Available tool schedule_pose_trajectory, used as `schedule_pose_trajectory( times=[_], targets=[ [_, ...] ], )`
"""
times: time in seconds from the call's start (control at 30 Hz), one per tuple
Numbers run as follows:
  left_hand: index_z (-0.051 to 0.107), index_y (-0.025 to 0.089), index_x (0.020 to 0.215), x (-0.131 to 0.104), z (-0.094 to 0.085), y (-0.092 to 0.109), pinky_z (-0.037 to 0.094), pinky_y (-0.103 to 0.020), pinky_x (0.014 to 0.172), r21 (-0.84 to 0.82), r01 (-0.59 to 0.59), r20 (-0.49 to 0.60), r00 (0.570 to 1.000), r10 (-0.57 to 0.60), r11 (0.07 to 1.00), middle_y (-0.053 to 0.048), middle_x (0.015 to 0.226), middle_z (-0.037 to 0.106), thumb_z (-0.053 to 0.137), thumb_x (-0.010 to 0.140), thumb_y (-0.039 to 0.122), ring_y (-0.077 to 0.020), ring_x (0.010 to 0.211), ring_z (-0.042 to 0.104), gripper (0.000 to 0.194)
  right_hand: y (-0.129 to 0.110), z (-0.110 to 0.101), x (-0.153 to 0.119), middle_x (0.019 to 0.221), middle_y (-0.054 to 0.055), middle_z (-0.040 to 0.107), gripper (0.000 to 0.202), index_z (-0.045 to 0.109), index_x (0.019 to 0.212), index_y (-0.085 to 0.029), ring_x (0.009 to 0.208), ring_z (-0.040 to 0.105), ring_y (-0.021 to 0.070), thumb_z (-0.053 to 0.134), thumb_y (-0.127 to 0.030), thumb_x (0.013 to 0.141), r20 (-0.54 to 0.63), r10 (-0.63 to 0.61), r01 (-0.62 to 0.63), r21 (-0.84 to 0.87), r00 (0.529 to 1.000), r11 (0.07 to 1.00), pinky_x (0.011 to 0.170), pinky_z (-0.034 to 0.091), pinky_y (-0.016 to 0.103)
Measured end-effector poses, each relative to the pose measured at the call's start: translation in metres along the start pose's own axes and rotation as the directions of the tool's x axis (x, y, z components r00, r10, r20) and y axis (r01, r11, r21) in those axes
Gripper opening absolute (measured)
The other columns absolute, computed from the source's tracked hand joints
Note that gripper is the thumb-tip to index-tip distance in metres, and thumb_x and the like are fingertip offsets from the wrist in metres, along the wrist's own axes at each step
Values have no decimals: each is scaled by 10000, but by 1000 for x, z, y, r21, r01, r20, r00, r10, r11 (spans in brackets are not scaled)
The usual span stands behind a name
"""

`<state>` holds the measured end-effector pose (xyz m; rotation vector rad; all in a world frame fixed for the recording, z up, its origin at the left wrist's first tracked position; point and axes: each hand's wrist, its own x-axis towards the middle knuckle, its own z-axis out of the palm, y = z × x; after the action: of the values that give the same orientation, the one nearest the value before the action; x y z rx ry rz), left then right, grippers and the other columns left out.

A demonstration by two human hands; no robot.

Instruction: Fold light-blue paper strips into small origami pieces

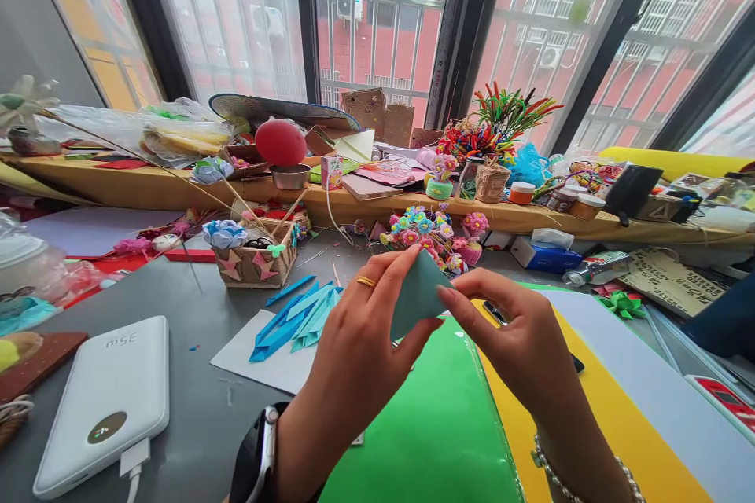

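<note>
A folded sheet of blue-green origami paper [418, 295] is raised above the desk between my two hands. My left hand [369, 318] grips its left side, fingers behind and thumb along the lower edge. On the right corner, the thumb and forefinger of my right hand [501, 322] pinch the paper. Below lies a glossy green sheet [436, 409] over a yellow sheet [524, 393]. Left of my hands, several folded blue paper pieces [300, 318] rest on a white sheet [248, 350].
A white power bank [106, 401] with a cable lies at the left. Behind stand a cardboard box [259, 259] and a bunch of crocheted flowers [425, 228]. A tissue pack [546, 255] and a plastic bottle [598, 269] are at the right. A cluttered shelf [366, 204] runs below the windows.
</note>
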<state>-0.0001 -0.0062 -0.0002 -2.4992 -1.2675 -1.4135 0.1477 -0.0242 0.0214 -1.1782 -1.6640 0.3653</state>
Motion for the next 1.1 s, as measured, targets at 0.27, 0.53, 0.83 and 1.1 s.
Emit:
schedule_pose_trajectory(
  times=[0.27,0.53,0.83,1.1],
  targets=[
    [393,201,1215,0,-2,0,421,-386,923,-345,141,173,981,-85,928,-88,1198,499,592,732,327,-228,1082,489,538,3,-2,1,639,-11,613,142,606,667,-181,626,567,137,584,-291,754,103,86,-108,233,991,966,582,435,236],
    [345,231,1250,-1,0,0,423,-389,923,-389,205,227,966,-122,898,-74,1247,454,584,738,349,-222,1070,494,577,2,-1,1,675,-14,622,100,610,687,-192,665,574,141,620,-284,725,124,101,-132,276,987,952,636,432,239],
    [357,231,1234,1,-6,6,457,-308,896,-553,298,317,939,-134,778,-52,1216,493,598,734,330,-188,1037,531,564,12,-1,1,690,-14,594,145,600,667,-202,693,549,152,648,-337,691,114,-30,-12,349,993,937,682,405,265],
    [357,213,1243,1,-9,9,438,-276,913,-605,330,357,926,-124,725,-59,1246,473,603,734,308,-181,1071,508,574,16,1,1,709,18,601,271,562,650,-193,794,564,211,624,-457,672,127,-59,11,349,990,937,682,398,292]
  ],
)
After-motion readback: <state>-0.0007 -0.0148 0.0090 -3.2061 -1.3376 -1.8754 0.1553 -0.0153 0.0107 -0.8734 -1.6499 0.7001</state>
